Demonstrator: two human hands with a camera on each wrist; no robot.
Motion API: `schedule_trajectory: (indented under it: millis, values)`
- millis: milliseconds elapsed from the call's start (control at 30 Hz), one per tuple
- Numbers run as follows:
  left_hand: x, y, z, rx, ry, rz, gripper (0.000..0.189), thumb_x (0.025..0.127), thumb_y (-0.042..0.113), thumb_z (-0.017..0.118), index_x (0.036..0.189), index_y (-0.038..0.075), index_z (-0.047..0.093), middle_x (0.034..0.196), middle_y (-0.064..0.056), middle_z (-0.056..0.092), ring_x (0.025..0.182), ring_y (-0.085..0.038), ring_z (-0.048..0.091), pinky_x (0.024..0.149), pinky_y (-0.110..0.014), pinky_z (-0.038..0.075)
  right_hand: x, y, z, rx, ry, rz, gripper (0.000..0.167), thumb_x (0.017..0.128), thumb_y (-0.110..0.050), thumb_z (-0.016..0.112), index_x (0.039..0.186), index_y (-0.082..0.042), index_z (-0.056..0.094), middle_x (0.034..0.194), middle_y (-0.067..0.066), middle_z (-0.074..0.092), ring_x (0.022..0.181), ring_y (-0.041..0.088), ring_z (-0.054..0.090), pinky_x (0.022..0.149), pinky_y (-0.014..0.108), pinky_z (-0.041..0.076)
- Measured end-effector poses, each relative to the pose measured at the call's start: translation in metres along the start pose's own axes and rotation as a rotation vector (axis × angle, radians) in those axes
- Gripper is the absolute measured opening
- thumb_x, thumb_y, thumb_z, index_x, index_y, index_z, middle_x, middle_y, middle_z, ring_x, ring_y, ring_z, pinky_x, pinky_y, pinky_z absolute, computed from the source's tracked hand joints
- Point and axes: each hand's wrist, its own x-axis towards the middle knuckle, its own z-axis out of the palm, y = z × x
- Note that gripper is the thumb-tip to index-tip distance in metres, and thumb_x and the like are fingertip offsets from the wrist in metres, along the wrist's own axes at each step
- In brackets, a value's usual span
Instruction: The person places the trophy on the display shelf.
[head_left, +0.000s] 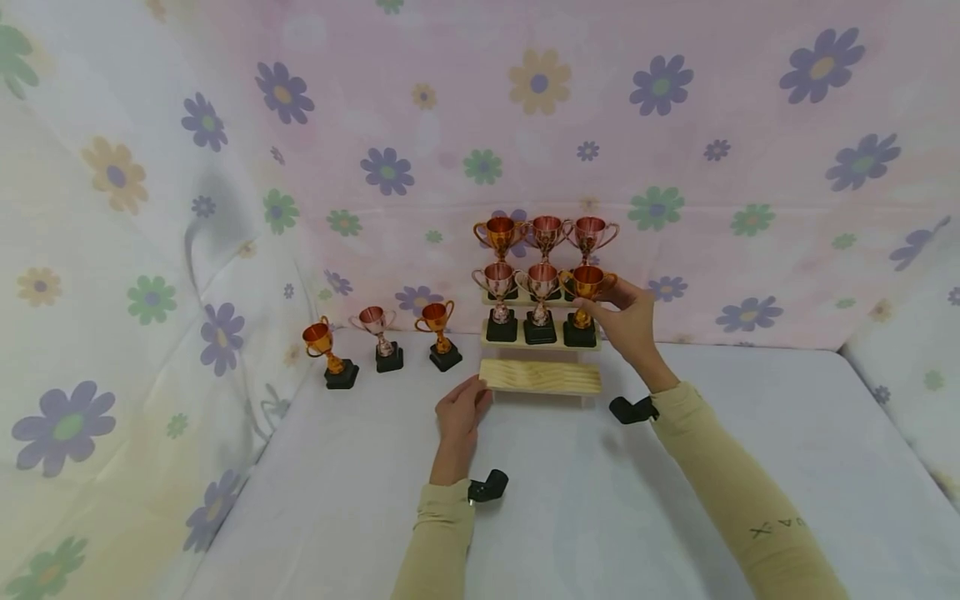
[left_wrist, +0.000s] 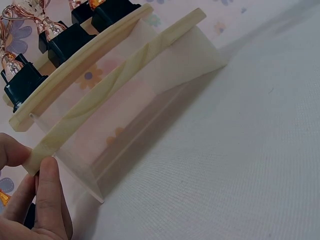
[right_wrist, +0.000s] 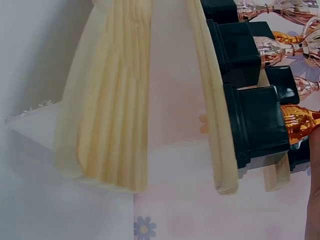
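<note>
R hand [head_left: 630, 322] grips trophy [head_left: 587, 283], L hand [head_left: 457, 410] shelf [head_left: 540, 377] edge.

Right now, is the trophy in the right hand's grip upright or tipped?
Upright: in the head view the gold trophy opens upward, black base beneath, at the middle shelf.

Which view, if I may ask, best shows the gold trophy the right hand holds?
Head: the gold trophy shows cup to base. Right wrist shows only stem and base; left wrist, parts of these.
</note>
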Motion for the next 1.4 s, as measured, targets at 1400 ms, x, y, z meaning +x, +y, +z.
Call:
schedule_trajectory:
  millis: [1400]
  values:
    - [0.008,0.069,-0.092,0.746,0.068,0.648,0.034,0.094,0.012,0.072,0.123,-0.004,0.069,0.119,-0.024,0.069,0.104,-0.036,0.067,0.088,-0.035,0.061,-0.114,0.056,0.011,0.228,0.101,0.828,0.055,0.101,-0.004,0.057,0.151,0.01,0.037,0.145,0.025,0.049,0.11,0.012,0.057,0.086,0.012,0.054]
